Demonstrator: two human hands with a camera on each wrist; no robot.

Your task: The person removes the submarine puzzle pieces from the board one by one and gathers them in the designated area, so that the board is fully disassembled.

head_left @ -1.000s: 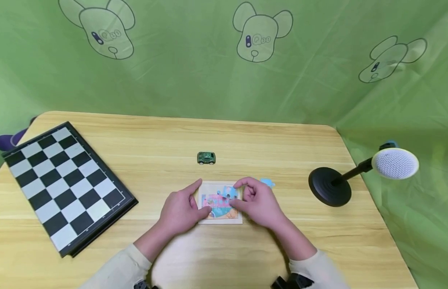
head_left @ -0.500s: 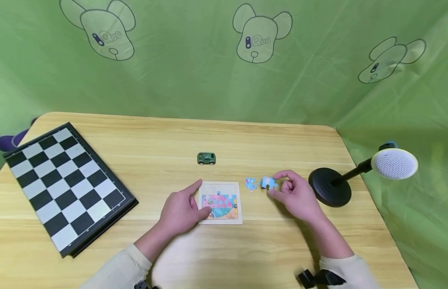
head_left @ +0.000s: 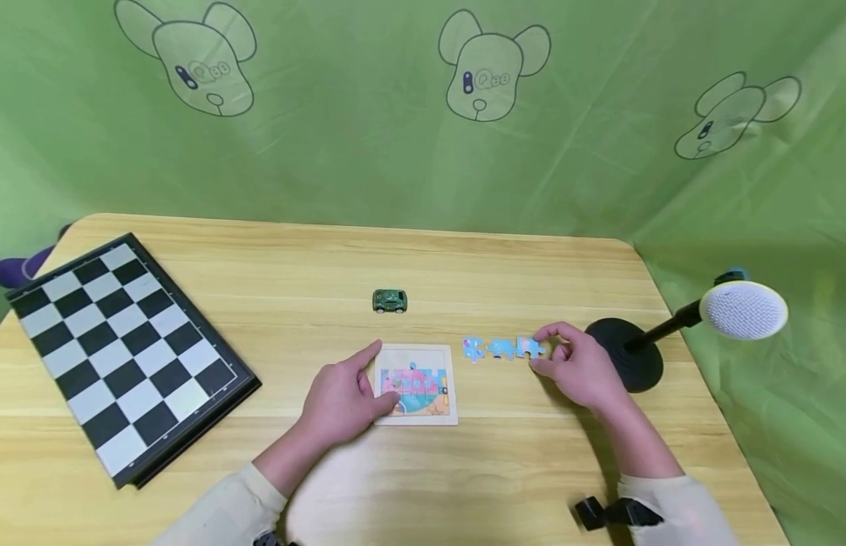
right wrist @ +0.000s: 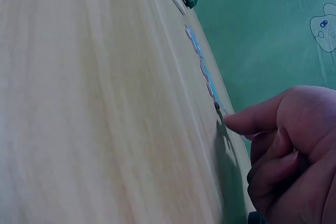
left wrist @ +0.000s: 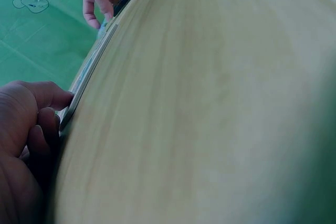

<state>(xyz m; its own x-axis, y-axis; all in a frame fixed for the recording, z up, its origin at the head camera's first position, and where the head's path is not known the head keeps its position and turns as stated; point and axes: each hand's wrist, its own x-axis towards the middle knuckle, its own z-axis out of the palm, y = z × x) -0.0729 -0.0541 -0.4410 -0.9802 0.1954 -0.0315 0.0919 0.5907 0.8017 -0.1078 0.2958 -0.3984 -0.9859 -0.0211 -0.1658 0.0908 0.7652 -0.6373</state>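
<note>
On the table lies a small jigsaw puzzle board [head_left: 416, 353] with a pale frame, its lower part filled with pink, teal and orange picture pieces. My left hand [head_left: 344, 398] holds the board's left side, thumb over the picture and index finger along the edge. To the right of the board, three blue puzzle pieces stand in a row: a left piece [head_left: 473, 349], a middle piece [head_left: 501, 348] and a right piece [head_left: 528, 347]. My right hand [head_left: 578, 368] pinches the right piece between thumb and index finger, the other fingers curled in.
A green toy car [head_left: 390, 301] sits beyond the board. At the left lies a black-and-white chessboard [head_left: 132, 353]. Just behind the right hand stands a black round base [head_left: 624, 355] with an arm and a white oval head [head_left: 745, 309]. A green curtain [head_left: 368, 136] hangs beyond the table.
My right hand has moved right from over the board, carrying a blue piece to the right end of the row. The left hand has stayed on the board.
</note>
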